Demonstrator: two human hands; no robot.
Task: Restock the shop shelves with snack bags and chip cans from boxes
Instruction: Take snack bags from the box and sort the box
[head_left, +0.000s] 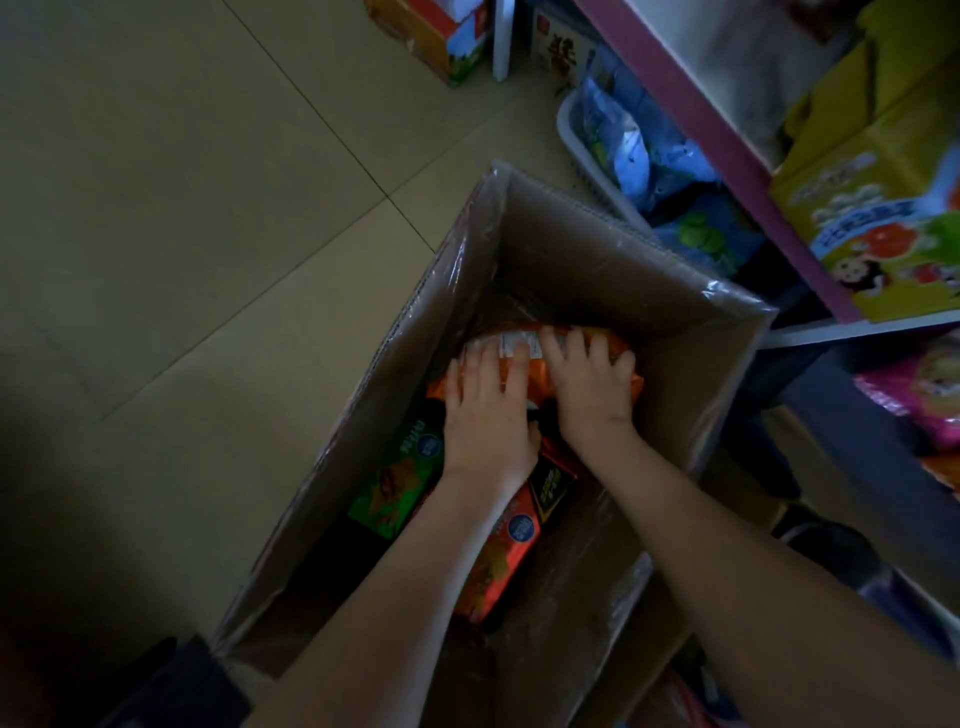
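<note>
Floor (182, 234) of pale tile takes up the left of my view. Shelves (724, 161) with a pink edge run down the right. They carry a yellow carton (883, 208) on the upper level and a pink bag (924, 395) below. A white basket (569, 130) of blue and green packets sits at their foot. I cannot tell how full the shelves are overall.

The cardboard box (597, 249) stands open on the floor just beside the shelves. Much of its inner wall is bare, so I judge it largely emptied. At least three items are inside:
- an orange bag (618, 358) at the far end
- a green bag (395, 483) against the left wall
- a red bag (514, 540) partly under the left forearm

No chip cans show in this view.

Both hands are inside the box, on the orange bag. The left hand (488, 395) lies on it with fingers fairly straight and spread. The right hand (592, 379) has its fingers bent over the bag's top. The bag rests in the box and is not yet lifted.

Status, as I judge it: pickup of the orange bag is in hand. Its transfer to a shelf is left to do, as are the other two bags.
</note>
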